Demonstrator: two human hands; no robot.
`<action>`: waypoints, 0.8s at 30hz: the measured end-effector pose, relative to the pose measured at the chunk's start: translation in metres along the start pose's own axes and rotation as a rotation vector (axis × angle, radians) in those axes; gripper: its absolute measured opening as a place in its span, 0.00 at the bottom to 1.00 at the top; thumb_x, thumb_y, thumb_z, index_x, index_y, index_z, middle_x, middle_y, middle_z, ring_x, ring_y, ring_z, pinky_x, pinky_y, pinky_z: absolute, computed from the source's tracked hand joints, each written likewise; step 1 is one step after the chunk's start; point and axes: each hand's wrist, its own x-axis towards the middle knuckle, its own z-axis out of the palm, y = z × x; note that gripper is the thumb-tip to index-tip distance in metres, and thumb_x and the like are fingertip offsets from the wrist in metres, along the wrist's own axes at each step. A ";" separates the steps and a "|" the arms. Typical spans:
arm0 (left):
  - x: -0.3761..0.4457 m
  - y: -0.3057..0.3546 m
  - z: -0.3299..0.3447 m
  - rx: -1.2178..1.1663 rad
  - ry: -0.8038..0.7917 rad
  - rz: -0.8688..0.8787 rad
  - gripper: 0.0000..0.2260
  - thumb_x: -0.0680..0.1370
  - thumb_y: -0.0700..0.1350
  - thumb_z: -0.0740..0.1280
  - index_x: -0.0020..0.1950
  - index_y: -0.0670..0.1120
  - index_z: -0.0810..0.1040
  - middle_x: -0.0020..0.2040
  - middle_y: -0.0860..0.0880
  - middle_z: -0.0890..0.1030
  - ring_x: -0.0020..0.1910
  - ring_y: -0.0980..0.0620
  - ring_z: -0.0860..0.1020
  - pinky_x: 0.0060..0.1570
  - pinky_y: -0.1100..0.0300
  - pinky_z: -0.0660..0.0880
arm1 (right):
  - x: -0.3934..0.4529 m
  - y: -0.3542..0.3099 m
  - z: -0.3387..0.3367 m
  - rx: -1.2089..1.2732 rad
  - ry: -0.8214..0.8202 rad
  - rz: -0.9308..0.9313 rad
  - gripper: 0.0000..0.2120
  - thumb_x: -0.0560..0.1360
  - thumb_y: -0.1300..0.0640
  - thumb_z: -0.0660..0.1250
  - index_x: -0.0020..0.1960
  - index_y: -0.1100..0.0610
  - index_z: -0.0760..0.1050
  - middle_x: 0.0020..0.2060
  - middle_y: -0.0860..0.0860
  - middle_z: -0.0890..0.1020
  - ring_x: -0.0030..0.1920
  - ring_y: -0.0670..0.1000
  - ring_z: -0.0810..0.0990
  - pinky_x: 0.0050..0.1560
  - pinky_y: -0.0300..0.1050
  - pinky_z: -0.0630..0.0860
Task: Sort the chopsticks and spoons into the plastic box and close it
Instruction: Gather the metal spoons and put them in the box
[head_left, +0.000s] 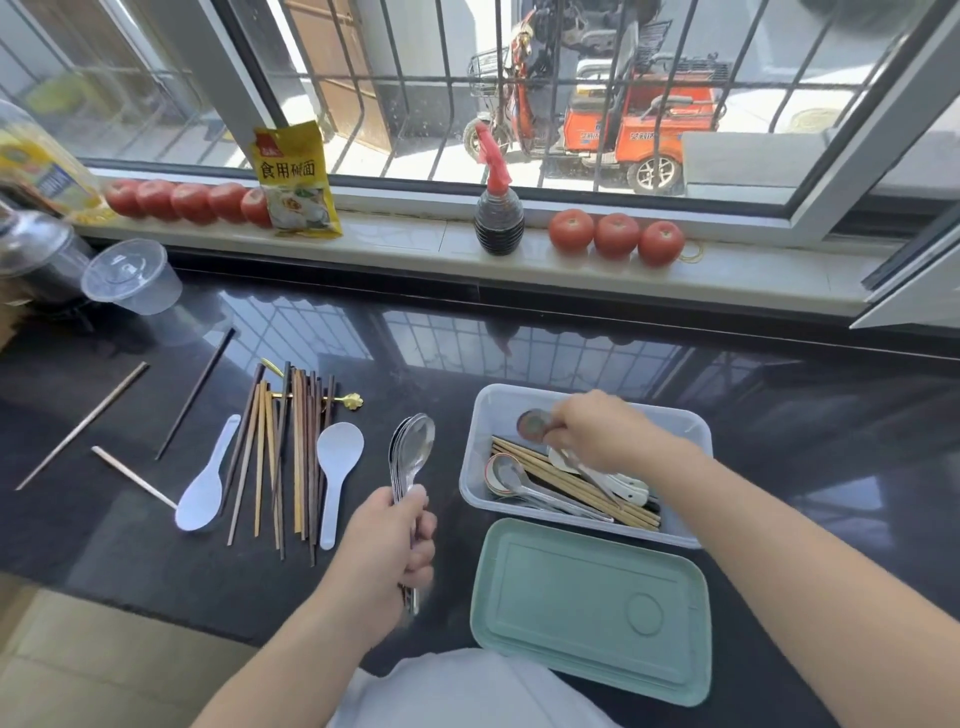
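My left hand (394, 540) grips a stack of metal spoons (413, 451) by their handles, bowls pointing away, left of the clear plastic box (691, 431). Over the box, my right hand (597, 431) holds one metal spoon (535, 423) by its handle. Inside the box lie pale chopsticks (576, 486), a metal spoon (511, 478) and white ceramic spoons. The green lid (592, 608) lies flat in front of the box. A pile of wooden chopsticks (291, 457), two white plastic rice spoons (336, 457) and a gold spoon (349, 400) rest on the black counter to the left.
Loose chopsticks (83, 423) are scattered at far left. A clear plastic cup (132, 275), jars and an oil bottle stand at the back left. On the windowsill sit tomatoes (615, 236), a yellow packet (296, 179) and a dark sauce bottle (498, 218).
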 end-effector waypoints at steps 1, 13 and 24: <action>-0.001 0.001 -0.001 -0.065 -0.014 -0.044 0.02 0.82 0.39 0.60 0.51 0.43 0.69 0.32 0.47 0.71 0.21 0.55 0.60 0.20 0.67 0.54 | 0.006 -0.004 0.012 -0.104 -0.081 -0.035 0.10 0.78 0.49 0.65 0.47 0.55 0.80 0.40 0.52 0.82 0.43 0.58 0.79 0.44 0.48 0.77; -0.016 -0.005 0.002 -0.042 -0.138 -0.049 0.03 0.84 0.38 0.59 0.55 0.40 0.72 0.32 0.46 0.77 0.24 0.52 0.69 0.21 0.63 0.62 | 0.014 -0.022 0.036 -0.137 -0.062 0.036 0.18 0.79 0.47 0.66 0.39 0.60 0.71 0.41 0.58 0.81 0.42 0.59 0.76 0.40 0.46 0.71; -0.015 -0.003 0.032 0.135 -0.302 0.082 0.08 0.85 0.41 0.62 0.61 0.39 0.74 0.47 0.41 0.86 0.34 0.46 0.83 0.28 0.58 0.74 | -0.064 -0.060 0.017 1.045 -0.116 -0.029 0.09 0.79 0.55 0.69 0.42 0.58 0.80 0.31 0.51 0.82 0.29 0.48 0.76 0.34 0.39 0.73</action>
